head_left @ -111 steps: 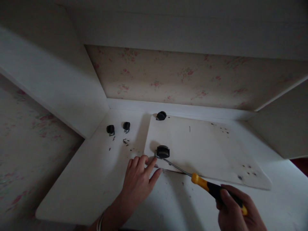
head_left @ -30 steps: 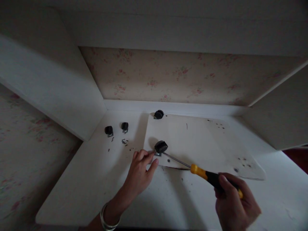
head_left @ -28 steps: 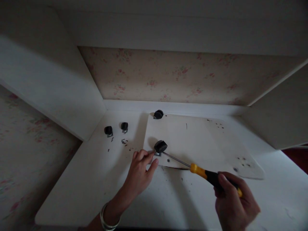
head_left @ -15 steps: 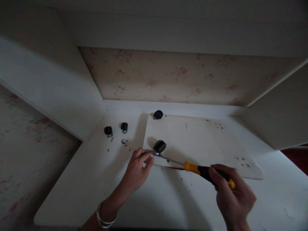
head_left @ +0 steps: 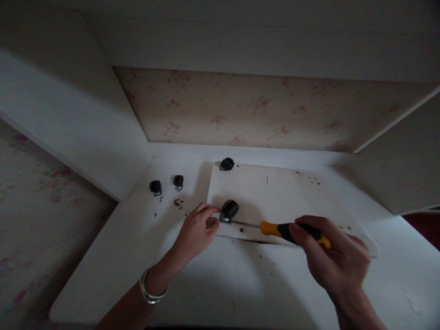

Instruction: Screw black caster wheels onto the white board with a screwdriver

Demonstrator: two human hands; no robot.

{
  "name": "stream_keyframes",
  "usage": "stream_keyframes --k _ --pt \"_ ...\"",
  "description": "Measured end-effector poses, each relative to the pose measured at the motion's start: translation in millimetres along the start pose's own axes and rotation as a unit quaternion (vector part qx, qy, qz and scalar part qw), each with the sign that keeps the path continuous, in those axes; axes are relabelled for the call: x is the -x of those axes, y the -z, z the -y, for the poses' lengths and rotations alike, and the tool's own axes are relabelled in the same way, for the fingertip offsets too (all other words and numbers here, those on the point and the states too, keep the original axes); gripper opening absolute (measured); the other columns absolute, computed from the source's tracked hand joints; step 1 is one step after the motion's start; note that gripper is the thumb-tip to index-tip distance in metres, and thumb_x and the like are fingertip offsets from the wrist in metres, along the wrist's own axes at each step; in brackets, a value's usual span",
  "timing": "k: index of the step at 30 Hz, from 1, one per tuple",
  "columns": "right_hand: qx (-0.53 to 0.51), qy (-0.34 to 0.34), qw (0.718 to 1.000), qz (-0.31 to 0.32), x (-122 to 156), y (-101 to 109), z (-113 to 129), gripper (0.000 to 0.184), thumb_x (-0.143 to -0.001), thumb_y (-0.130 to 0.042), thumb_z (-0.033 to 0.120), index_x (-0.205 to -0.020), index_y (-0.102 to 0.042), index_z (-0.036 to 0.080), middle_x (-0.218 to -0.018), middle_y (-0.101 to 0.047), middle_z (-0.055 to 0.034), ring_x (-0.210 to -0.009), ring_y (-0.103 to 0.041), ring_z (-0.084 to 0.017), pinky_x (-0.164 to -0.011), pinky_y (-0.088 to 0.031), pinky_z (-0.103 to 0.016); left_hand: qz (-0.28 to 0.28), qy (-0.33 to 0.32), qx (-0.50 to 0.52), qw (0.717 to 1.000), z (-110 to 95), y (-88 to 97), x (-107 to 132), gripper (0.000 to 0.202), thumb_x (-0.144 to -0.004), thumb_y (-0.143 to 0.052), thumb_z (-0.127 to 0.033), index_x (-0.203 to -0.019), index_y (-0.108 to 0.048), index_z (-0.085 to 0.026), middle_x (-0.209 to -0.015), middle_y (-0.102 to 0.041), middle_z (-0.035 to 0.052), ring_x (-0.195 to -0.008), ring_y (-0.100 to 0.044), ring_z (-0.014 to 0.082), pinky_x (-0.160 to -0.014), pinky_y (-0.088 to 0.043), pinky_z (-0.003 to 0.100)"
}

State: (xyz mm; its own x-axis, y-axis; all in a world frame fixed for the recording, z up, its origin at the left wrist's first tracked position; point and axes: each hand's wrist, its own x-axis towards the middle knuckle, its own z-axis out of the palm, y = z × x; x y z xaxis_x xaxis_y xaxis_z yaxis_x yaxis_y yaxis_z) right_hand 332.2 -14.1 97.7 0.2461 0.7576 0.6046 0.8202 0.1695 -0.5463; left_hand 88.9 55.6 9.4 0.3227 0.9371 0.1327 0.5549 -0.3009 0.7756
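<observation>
A black twin-wheel caster (head_left: 229, 210) with a metal plate stands on the near left corner of a white board (head_left: 282, 201). My left hand (head_left: 197, 231) is at its left side, index finger and thumb bent close together against the plate's edge. Wrapped in my right hand (head_left: 338, 256) is a screwdriver (head_left: 271, 228) with a yellow and black handle. The shaft points left, and its tip meets the base of the caster; the exact contact is too small to make out.
Another caster (head_left: 227, 163) stands at the board's far left corner. Two loose casters (head_left: 178, 181) and several dark screws (head_left: 178, 203) lie on the white surface to the left. Dark holes (head_left: 314, 180) mark the board's right side. White panels (head_left: 68, 101) rise around the surface.
The screwdriver handle has risen slightly and shifted left, so the shaft lies flatter. My right hand's grip has turned. The left thumb has moved up closer to the index finger.
</observation>
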Motion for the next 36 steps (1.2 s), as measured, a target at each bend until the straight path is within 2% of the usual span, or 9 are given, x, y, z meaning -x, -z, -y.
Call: stream_keyframes --k 8,12,18,23,25,31,36 --pt "0.006 -0.003 1.000 -0.010 -6 3 3 0.023 -0.083 -0.062 0.041 -0.071 -0.067 0.023 -0.048 -0.053 0.0036 -0.039 -0.044 -0.010 -0.042 -0.037 -0.025 -0.019 -0.011 -0.003 1.000 0 -4.1 -5 0.021 -0.083 -0.057 -0.013 -0.099 -0.065 -0.024 -0.099 -0.060 0.0012 -0.085 -0.064 0.0143 -0.081 -0.054 0.030" --pt "0.006 0.012 1.000 0.014 -10 1 5 0.024 -0.084 -0.060 0.042 -0.071 -0.066 0.022 -0.050 -0.056 0.0027 -0.040 -0.046 -0.010 -0.043 -0.038 -0.025 -0.019 -0.001 0.002 1.000 2 -5.0 -6 0.021 -0.082 -0.058 -0.013 -0.099 -0.065 -0.024 -0.099 -0.060 0.0008 -0.084 -0.064 0.0139 -0.081 -0.055 0.030" --pt "-0.004 0.072 0.996 0.053 -19 -2 9 0.019 -0.085 -0.061 0.035 -0.072 -0.065 0.022 -0.052 -0.058 0.0032 -0.040 -0.047 -0.009 -0.043 -0.038 -0.024 -0.014 0.007 0.023 1.000 2 -6.7 -6 0.021 -0.083 -0.056 -0.014 -0.099 -0.065 -0.024 -0.100 -0.060 0.0029 -0.087 -0.064 0.0164 -0.083 -0.056 0.034" --pt "0.014 0.171 0.981 0.092 -36 -3 17 0.018 -0.086 -0.060 0.030 -0.072 -0.064 0.019 -0.049 -0.057 0.0032 -0.038 -0.046 -0.007 -0.043 -0.035 -0.023 -0.017 0.006 0.012 1.000 2 -6.6 -6 0.022 -0.081 -0.056 -0.012 -0.096 -0.067 -0.024 -0.098 -0.062 0.0029 -0.088 -0.063 0.0172 -0.084 -0.054 0.035" --pt "0.028 0.189 0.975 0.110 -44 -5 23 0.021 -0.086 -0.058 0.030 -0.070 -0.064 0.018 -0.047 -0.054 0.0033 -0.038 -0.045 -0.008 -0.042 -0.032 -0.023 -0.020 0.002 0.005 1.000 1 -6.2 -6 0.022 -0.081 -0.056 -0.011 -0.095 -0.067 -0.024 -0.096 -0.062 0.0028 -0.086 -0.062 0.0173 -0.082 -0.054 0.035" --pt "0.048 0.186 0.970 0.150 -60 -15 39 0.023 -0.082 -0.055 0.031 -0.065 -0.064 0.019 -0.044 -0.050 0.0037 -0.038 -0.043 -0.008 -0.044 -0.028 -0.024 -0.021 0.001 -0.002 1.000 2 -5.1 -8 0.023 -0.079 -0.057 -0.011 -0.096 -0.067 -0.024 -0.095 -0.063 0.0024 -0.087 -0.062 0.0177 -0.082 -0.052 0.034" --pt "0.116 0.124 0.971 0.169 -70 -22 49 0.025 -0.079 -0.055 0.037 -0.062 -0.064 0.020 -0.044 -0.049 0.0023 -0.040 -0.043 -0.010 -0.047 -0.025 -0.025 -0.023 0.004 0.004 1.000 3 -6.5 -8 0.024 -0.079 -0.056 -0.010 -0.096 -0.067 -0.024 -0.096 -0.062 0.0021 -0.088 -0.062 0.0169 -0.083 -0.051 0.033"
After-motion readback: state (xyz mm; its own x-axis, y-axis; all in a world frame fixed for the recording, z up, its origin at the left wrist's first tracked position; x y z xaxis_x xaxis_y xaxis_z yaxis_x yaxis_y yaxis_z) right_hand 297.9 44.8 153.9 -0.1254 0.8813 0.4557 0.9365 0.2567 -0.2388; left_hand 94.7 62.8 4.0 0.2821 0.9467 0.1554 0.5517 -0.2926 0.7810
